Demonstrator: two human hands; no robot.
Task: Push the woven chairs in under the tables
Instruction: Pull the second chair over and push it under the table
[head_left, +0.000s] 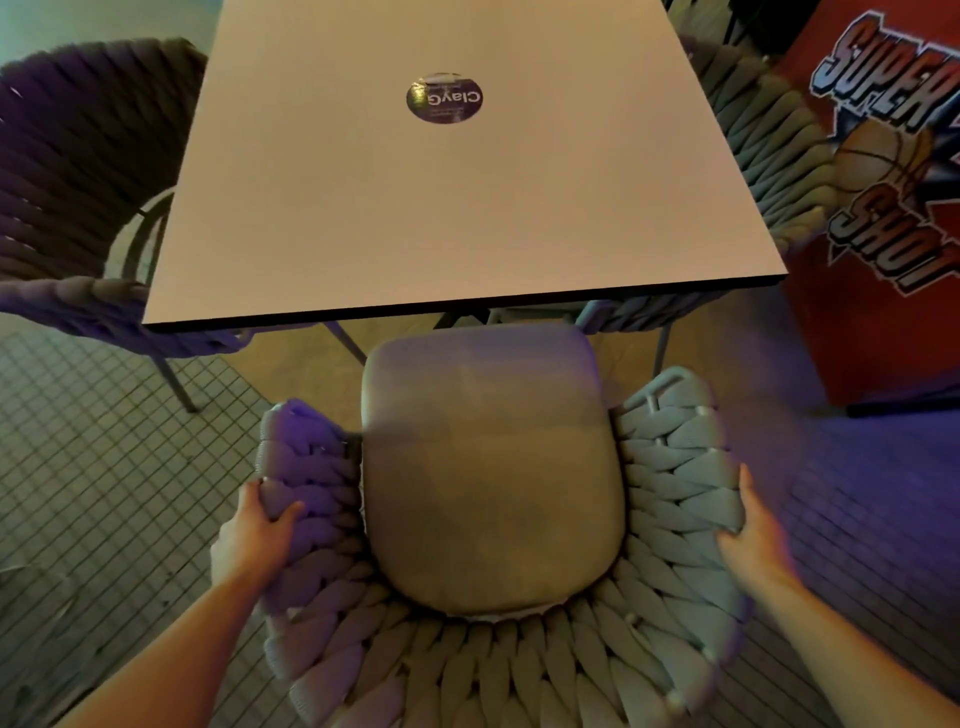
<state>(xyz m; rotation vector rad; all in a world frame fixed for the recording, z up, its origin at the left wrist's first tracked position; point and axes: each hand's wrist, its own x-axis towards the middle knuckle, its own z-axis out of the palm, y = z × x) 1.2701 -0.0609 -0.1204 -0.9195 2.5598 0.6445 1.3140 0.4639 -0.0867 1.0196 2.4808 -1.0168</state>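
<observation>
A woven rope chair (670, 478) with a grey seat cushion (491, 467) stands directly below me, facing a square pale table (441, 208). The cushion's front edge sits just short of the table's near edge. My left hand (257, 530) grips the chair's left woven armrest, thumb over the top. My right hand (753, 525) is closed on the outer side of the right armrest. A second woven chair (78, 171) is at the table's left side, a third (763, 140) at its right side, both partly under the tabletop.
A round dark sticker (444, 98) lies on the tabletop. A red arcade cabinet (883, 208) with basketball artwork stands close on the right. The floor (104, 467) is small square tiles on the left and plain in the middle.
</observation>
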